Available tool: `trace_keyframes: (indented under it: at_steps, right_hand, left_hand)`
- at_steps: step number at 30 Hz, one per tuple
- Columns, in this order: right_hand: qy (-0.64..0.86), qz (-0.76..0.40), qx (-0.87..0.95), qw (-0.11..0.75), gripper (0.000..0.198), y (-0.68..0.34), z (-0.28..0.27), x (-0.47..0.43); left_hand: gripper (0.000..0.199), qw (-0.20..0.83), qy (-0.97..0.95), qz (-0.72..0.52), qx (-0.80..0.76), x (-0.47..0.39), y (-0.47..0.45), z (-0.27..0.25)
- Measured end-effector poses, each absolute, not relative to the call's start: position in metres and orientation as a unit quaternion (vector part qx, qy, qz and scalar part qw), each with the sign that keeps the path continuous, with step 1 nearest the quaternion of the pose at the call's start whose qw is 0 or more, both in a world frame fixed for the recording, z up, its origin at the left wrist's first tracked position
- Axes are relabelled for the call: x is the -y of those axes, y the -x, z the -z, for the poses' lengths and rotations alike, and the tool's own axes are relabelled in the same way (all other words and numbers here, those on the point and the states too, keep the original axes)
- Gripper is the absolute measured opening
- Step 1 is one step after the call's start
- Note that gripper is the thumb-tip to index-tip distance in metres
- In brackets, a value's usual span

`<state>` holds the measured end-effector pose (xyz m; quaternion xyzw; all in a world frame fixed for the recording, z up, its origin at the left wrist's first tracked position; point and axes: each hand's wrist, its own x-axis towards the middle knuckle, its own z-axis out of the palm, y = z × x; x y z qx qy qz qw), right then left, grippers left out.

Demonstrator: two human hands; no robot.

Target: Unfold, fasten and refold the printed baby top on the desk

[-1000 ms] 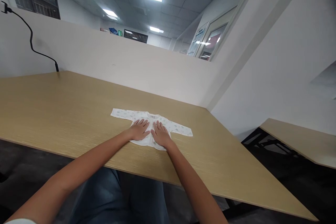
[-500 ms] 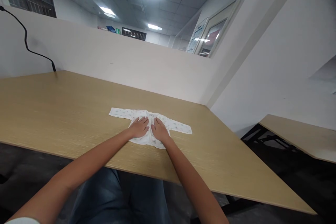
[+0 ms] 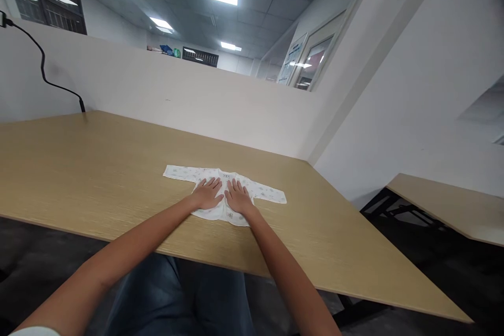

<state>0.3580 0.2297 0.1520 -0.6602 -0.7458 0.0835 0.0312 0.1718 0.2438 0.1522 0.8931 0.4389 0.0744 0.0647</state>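
Note:
A small white baby shirt (image 3: 224, 212) with a faint printed pattern lies flat on the table, its sleeves spread to both sides and its neckline away from me. My left hand (image 3: 207, 193) rests palm down on the left half of its body, fingers stretched out. On the right half lies my right hand (image 3: 238, 196), also flat with its fingers apart. The thumbs come close to each other near the middle of the front. Cloth under both palms is hidden.
The wooden table (image 3: 98, 178) reaches back to a low white partition (image 3: 189, 100). A black cable (image 3: 44, 65) hangs down to the table's far left corner. Another table (image 3: 444, 202) stands at the right, beyond a gap. My legs are under the near edge.
Both hands stay on the shirt. The right hand's fingers have spread wider and shifted slightly, and the left hand has slid a little towards the left. The view has tilted slightly.

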Motion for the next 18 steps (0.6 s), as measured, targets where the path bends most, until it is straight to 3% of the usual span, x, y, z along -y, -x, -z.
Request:
trace_keyframes:
  at_steps: [18]
  right_hand:
    - [0.653, -0.08, 0.753, 0.036, 0.067, -0.3598, -0.148, -0.2327]
  left_hand:
    - [0.074, 0.059, -0.892, -0.068, -0.443, -0.2455, -0.1731, -0.1507]
